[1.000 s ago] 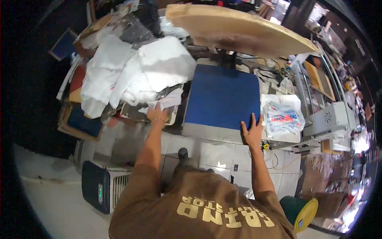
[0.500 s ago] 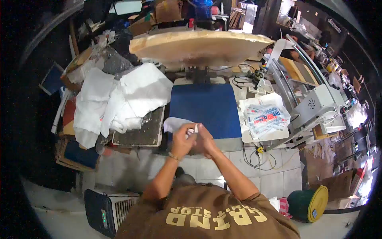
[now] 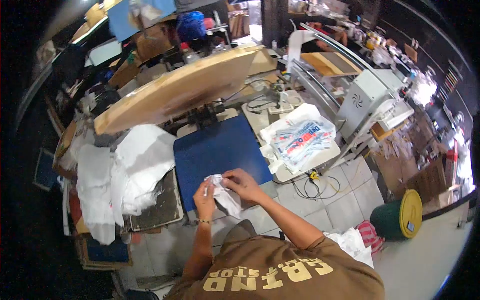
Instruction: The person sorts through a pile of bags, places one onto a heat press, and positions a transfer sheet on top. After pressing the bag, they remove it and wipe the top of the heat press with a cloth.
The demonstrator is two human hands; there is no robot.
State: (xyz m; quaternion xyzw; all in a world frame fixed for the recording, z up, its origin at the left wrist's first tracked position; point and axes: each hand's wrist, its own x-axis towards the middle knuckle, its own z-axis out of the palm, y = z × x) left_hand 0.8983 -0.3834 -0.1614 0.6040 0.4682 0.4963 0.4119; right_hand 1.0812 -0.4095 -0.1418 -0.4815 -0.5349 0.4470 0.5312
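A crumpled white cloth (image 3: 228, 201) is bunched between my two hands over the front edge of a flat blue pad (image 3: 215, 152). My left hand (image 3: 203, 199) pinches its left side with closed fingers. At its upper right, my right hand (image 3: 242, 185) grips a fold between thumb and fingers. The loose lower end of the cloth hangs toward my body. Behind the blue pad, a large wood-edged board (image 3: 180, 90) is tilted up.
White sheets (image 3: 137, 160) are heaped to the left on a dark board (image 3: 165, 205). Right of the pad, printed clear bags (image 3: 302, 140) lie on a white tray (image 3: 327, 156). Cables (image 3: 312, 187) trail on the tiled floor, and a green bin with a yellow lid (image 3: 411, 214) stands at right.
The view has turned, and the scene appears rotated and shifted left. My hands have moved from close together to slightly apart, and the cloth now hangs between them instead of out to the left.
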